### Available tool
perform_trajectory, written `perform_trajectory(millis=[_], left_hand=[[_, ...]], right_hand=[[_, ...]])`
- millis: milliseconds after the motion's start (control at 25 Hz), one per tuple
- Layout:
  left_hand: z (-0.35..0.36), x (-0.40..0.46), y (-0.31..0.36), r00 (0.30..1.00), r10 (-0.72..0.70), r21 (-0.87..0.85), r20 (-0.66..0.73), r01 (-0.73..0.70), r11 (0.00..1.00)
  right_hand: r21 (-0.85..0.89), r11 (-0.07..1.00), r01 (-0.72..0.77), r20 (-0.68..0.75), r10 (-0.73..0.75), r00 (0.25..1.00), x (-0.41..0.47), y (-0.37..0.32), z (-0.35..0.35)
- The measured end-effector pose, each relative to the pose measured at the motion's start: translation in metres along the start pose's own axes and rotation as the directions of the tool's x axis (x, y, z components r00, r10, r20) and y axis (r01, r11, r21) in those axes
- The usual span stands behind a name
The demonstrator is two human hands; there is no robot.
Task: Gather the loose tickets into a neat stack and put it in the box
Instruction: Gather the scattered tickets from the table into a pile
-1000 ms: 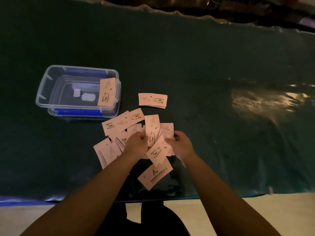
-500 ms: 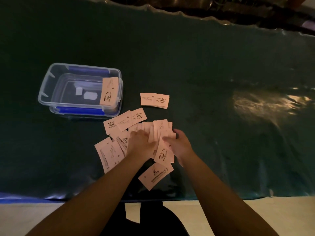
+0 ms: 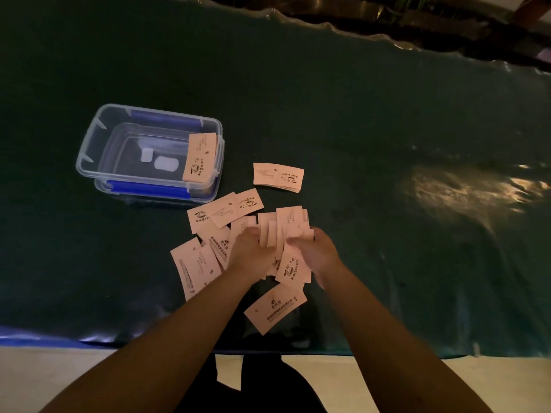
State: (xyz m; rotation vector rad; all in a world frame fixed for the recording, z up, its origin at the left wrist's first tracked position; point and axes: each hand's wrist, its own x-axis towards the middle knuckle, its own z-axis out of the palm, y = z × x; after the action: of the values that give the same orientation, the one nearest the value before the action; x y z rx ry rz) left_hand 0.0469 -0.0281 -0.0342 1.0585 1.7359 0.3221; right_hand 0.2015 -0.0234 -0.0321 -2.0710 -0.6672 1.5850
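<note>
Several pale pink tickets lie scattered on the dark green table cover. My left hand (image 3: 252, 254) and my right hand (image 3: 317, 253) press together on a fanned bunch of tickets (image 3: 287, 228) between them. Loose tickets lie to the left (image 3: 195, 265), above left (image 3: 225, 210) and near the front edge (image 3: 275, 308). A small tidy pile of tickets (image 3: 278, 176) sits apart, further back. The clear plastic box (image 3: 89, 150) with blue clips stands at the left, one ticket (image 3: 200, 158) leaning on its right rim.
The green cover (image 3: 387, 144) stretches wide to the right and back, with a shiny glare patch at the right. Its front edge runs just below my forearms. A slip of paper (image 3: 229, 372) lies below the table edge on pale floor.
My hands have drawn closer together and turned the held tickets from a slanted spread to a more upright bunch. The other tickets and the box have not moved.
</note>
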Motion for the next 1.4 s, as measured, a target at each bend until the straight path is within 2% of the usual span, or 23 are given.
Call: perform_trajectory(millis=[240, 480, 680, 880, 960, 1080, 1200, 1320, 1400], left_hand=[[0.005, -0.002, 0.003, 0.998, -0.031, -0.107, 0.051, 0.036, 0.994], [-0.001, 0.0, 0.008, 0.983, -0.112, -0.185, 0.144, 0.138, 0.973], [0.001, 0.0, 0.016, 0.984, -0.083, -0.162, 0.16, 0.109, 0.981], [0.016, -0.006, 0.024, 0.985, -0.043, -0.079, 0.167, 0.057, 0.995], [0.018, -0.006, 0.024, 0.984, -0.053, -0.091, 0.169, 0.069, 0.993], [0.019, -0.006, 0.023, 0.981, -0.056, -0.12, 0.188, 0.079, 0.99], [0.019, -0.009, 0.021, 0.975, -0.061, -0.216, 0.214, 0.109, 0.97], [0.019, -0.013, 0.025, 0.967, -0.113, -0.281, 0.227, 0.176, 0.943], [0.02, -0.015, 0.028, 0.967, -0.137, -0.231, 0.215, 0.187, 0.955]], right_hand=[[-0.042, 0.999, 0.0, 0.05, 0.002, 0.999, 0.002, -0.004, -0.004], [-0.039, 0.999, -0.032, 0.094, 0.036, 0.995, 0.0, -0.003, -0.013], [0.103, 0.993, -0.061, 0.159, 0.044, 0.986, -0.006, 0.003, -0.02], [0.306, 0.951, -0.037, 0.216, -0.032, 0.976, -0.01, 0.011, -0.019], [0.287, 0.958, -0.005, 0.184, -0.051, 0.982, -0.01, 0.011, -0.018], [0.151, 0.988, 0.034, 0.113, -0.052, 0.992, -0.012, 0.009, -0.016], [0.059, 0.996, 0.07, 0.08, -0.075, 0.994, -0.012, 0.008, -0.013], [0.158, 0.986, 0.048, 0.11, -0.066, 0.992, -0.01, 0.011, -0.014], [0.254, 0.967, 0.014, 0.168, -0.058, 0.984, -0.013, 0.011, -0.014]])
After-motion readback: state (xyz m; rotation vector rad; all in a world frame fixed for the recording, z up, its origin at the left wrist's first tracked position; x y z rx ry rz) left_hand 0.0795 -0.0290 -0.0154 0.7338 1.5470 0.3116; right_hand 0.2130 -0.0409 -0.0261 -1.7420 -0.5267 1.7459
